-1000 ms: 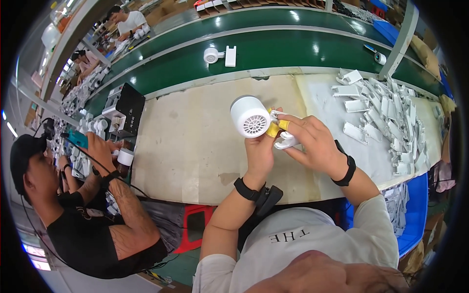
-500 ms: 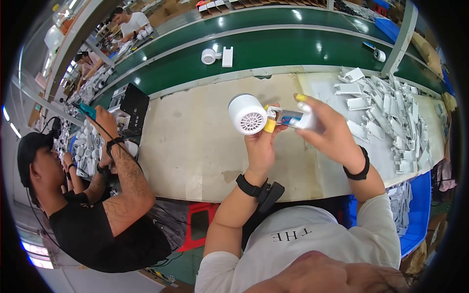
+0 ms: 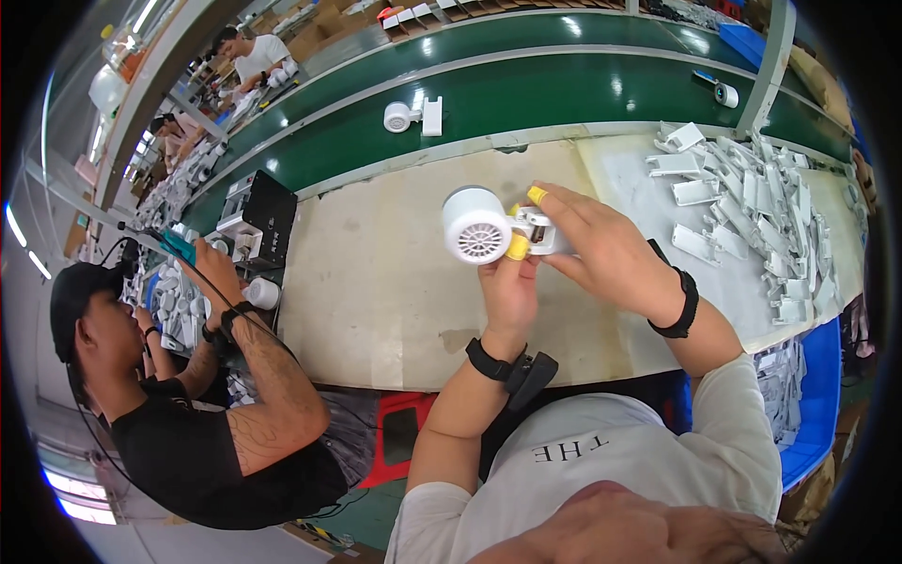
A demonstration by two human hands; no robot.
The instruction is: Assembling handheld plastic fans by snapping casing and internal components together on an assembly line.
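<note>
Over the middle of the worktable I hold a white handheld fan (image 3: 477, 224) with a round grilled head turned partly toward me. My left hand (image 3: 510, 287) is closed around the neck, just right of the head, with yellow wraps on its fingertips. My right hand (image 3: 606, 246) closes over the white handle part (image 3: 542, 235), its fingers bent across the top and the thumb below. The far end of the handle is hidden under that hand. Whether a separate cover is in the right palm cannot be made out.
A heap of white handle shells (image 3: 752, 202) lies on the table's right. Beyond runs a green conveyor (image 3: 526, 94) bearing a white fan (image 3: 398, 117). A black box (image 3: 258, 221) stands left, beside a co-worker (image 3: 207, 404) holding a teal tool. A blue bin (image 3: 819, 404) sits lower right.
My right hand has moved left and closed over the handle. The open handle with blue inside, visible before, is now mostly covered. My left hand still holds the neck.
</note>
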